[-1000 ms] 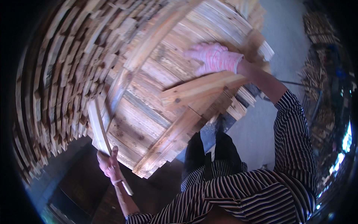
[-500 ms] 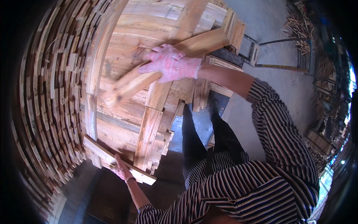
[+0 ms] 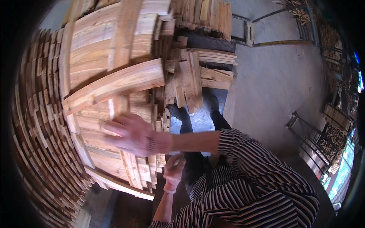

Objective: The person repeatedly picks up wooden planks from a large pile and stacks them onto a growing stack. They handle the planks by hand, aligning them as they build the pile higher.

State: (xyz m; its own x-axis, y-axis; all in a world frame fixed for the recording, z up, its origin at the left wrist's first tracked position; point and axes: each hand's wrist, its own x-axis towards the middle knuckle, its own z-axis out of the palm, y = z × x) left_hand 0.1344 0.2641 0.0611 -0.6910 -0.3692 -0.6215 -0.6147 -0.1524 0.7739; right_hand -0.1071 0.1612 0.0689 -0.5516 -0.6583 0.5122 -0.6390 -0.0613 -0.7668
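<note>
A stack of pale wooden boards with crosswise strips fills the left of the view. Across its top, slanted, lies a loose wooden board. My right hand, in a pink knitted glove and blurred by motion, is over the stack just nearer than that board, its fingers stretched out and nothing seen in them. My left hand is beside the stack's near right corner, in front of my legs. Its fingers curl loosely with a gap at the thumb, and they look empty. A narrow board runs along the stack's near end.
A tall wall of stacked planks curves along the left. Shorter wood pieces lie in piles beyond my feet. Metal frames stand on the concrete floor at the right, with a rack of wood farther along.
My right hand has let go of the slanted board and moved nearer. My left hand has left the narrow end board and moved right, toward my body. The view has shifted right.
</note>
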